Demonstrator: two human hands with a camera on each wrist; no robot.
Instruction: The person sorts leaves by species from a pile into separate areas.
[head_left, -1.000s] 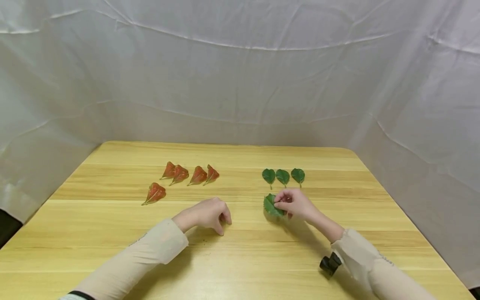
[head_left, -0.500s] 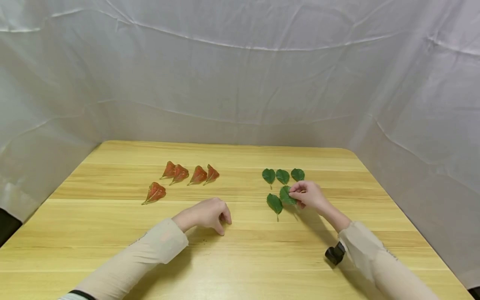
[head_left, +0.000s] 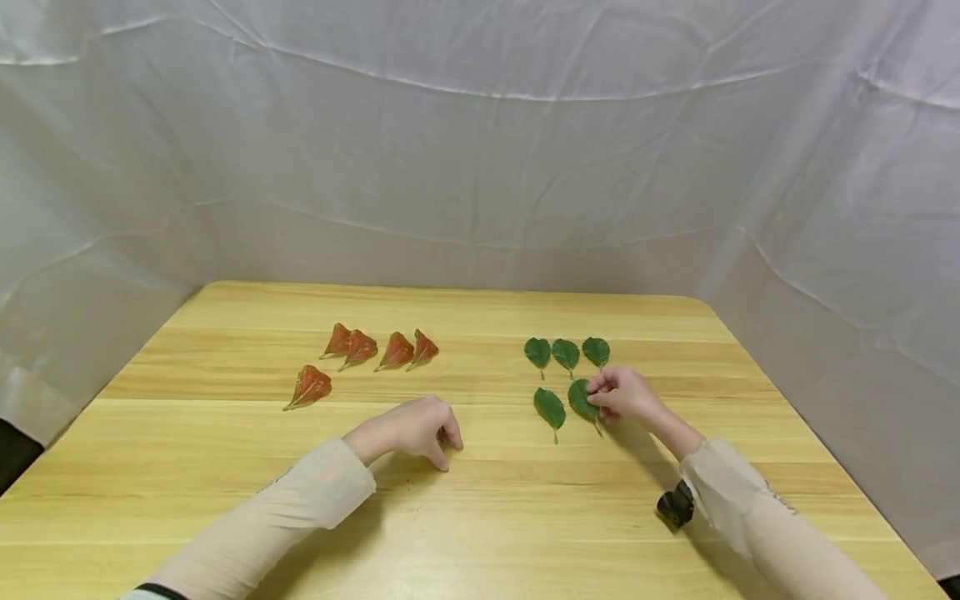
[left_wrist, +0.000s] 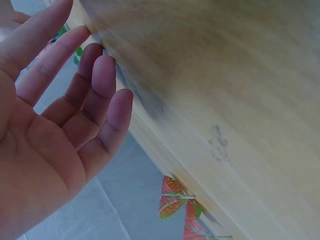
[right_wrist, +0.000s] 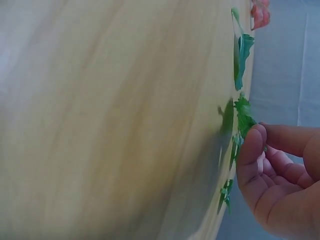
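Observation:
Between thumb and forefinger my right hand (head_left: 626, 396) pinches the edge of a green leaf (head_left: 581, 401), whose stem points toward me. In the right wrist view that pinched leaf (right_wrist: 243, 116) stands a little off the wood, above its shadow. Just left of it lies another green leaf (head_left: 550, 407). Behind them three green leaves (head_left: 565, 353) form a row. My left hand (head_left: 415, 429) rests near the middle of the table, fingers loosely bent and holding nothing; the left wrist view shows its bare palm (left_wrist: 45, 155).
Several red leaves (head_left: 395, 350) lie at the back left, two of them overlapping. One red leaf (head_left: 311, 387) sits apart, nearer me. The wooden table (head_left: 480, 517) is enclosed by pale hanging cloth (head_left: 480, 167). A small black camera (head_left: 676, 505) hangs at the right wrist.
One green leaf was laid down in the front row. My right hand moved right with another green leaf, then slightly toward me, lowering it beside the first. The left hand stayed still.

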